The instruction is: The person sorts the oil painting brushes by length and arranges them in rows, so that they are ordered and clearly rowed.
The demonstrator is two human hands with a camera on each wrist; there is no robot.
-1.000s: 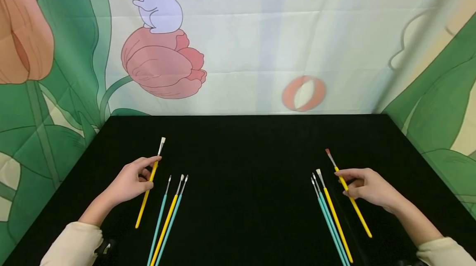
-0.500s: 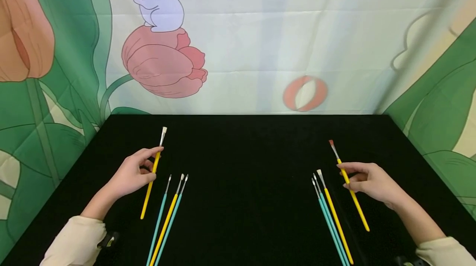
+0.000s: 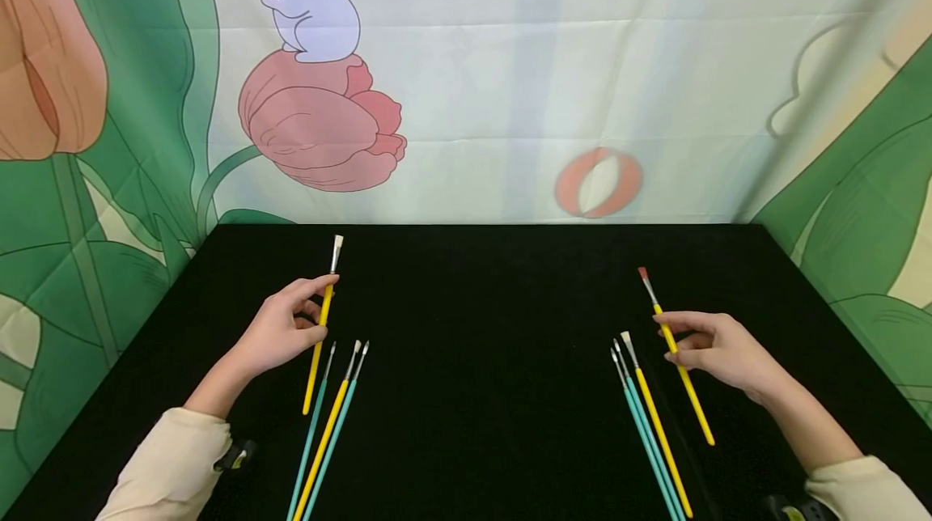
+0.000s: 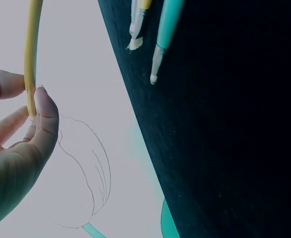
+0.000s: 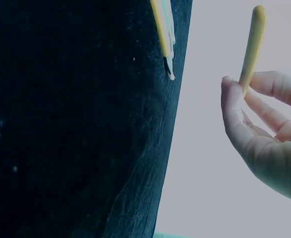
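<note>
My left hand (image 3: 280, 327) pinches a yellow-handled paintbrush (image 3: 311, 379) with pale flat bristles, thumb and fingertips on its handle. In the left wrist view the yellow handle (image 4: 32, 54) rises from between thumb and fingers. At the right, my right hand (image 3: 724, 351) pinches another yellow paintbrush (image 3: 697, 408), this one with reddish bristles tipped away from me. The right wrist view shows its rounded handle end (image 5: 254, 37) above the fingers. Between the hands lie two groups of brushes: teal and yellow ones (image 3: 320, 452) near the left hand, and a similar set (image 3: 655, 432) near the right.
A black table (image 3: 480, 391) stretches between the two brush groups. Behind its far edge hangs a pale curtain (image 3: 473, 100) printed with tulips, leaves and a white animal. Dark wrist devices (image 3: 235, 455) sit at both cream sleeves (image 3: 171, 456).
The left hand has moved forward and to the right with its paintbrush, closer to the left group. The right hand and its brush have risen slightly in the view. The lying brushes stayed put.
</note>
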